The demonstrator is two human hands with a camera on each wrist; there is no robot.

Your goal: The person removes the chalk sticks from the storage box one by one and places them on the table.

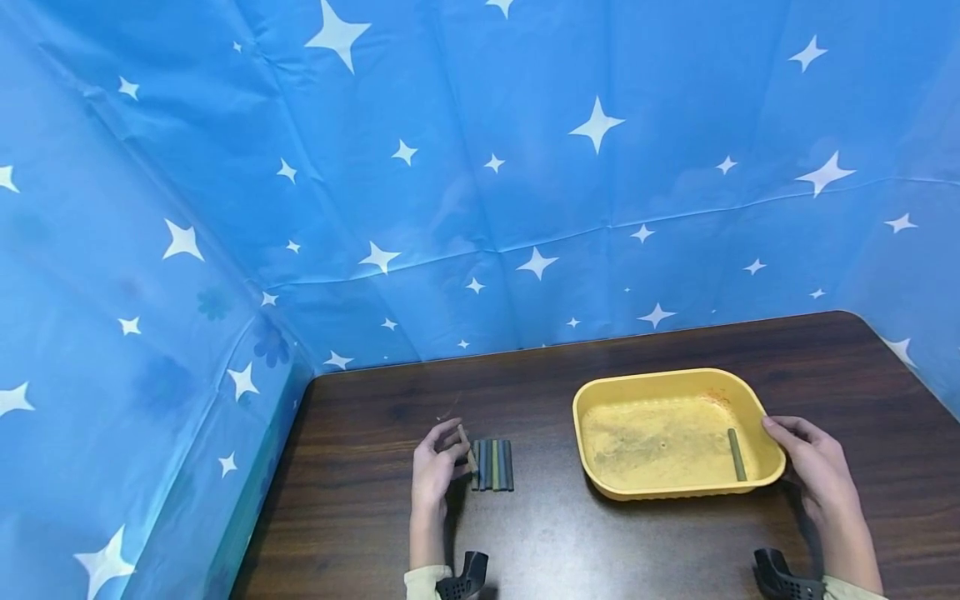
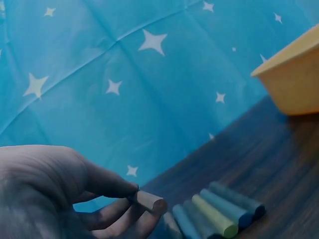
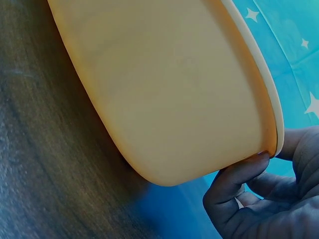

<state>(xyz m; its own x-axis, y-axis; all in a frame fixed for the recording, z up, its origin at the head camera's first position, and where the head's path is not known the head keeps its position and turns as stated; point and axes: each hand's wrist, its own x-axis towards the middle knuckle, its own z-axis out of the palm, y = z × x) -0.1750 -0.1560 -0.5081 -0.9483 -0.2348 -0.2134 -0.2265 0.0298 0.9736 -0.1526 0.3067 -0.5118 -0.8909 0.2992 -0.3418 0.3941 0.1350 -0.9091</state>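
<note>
My left hand [image 1: 435, 465] pinches a pale tan chalk stick [image 2: 151, 202] between thumb and fingers, at the left end of a row of chalk. In that row several sticks lie side by side on the table, including a yellow chalk stick [image 2: 215, 215] among blue and grey ones. To the right is a yellow plastic basin [image 1: 652, 378] with a dusty bottom, and a single olive-green chalk stick [image 1: 737, 455] lies inside near its right wall. The basin's right rim is gripped by my right hand [image 1: 821, 473]; the right wrist view shows its outer wall.
Under everything is a dark brown wooden table [image 1: 525, 542]. A blue star-printed sheet [image 1: 480, 167] rises behind it and along the left side. Each wrist wears a black camera mount, such as the left mount [image 1: 467, 577].
</note>
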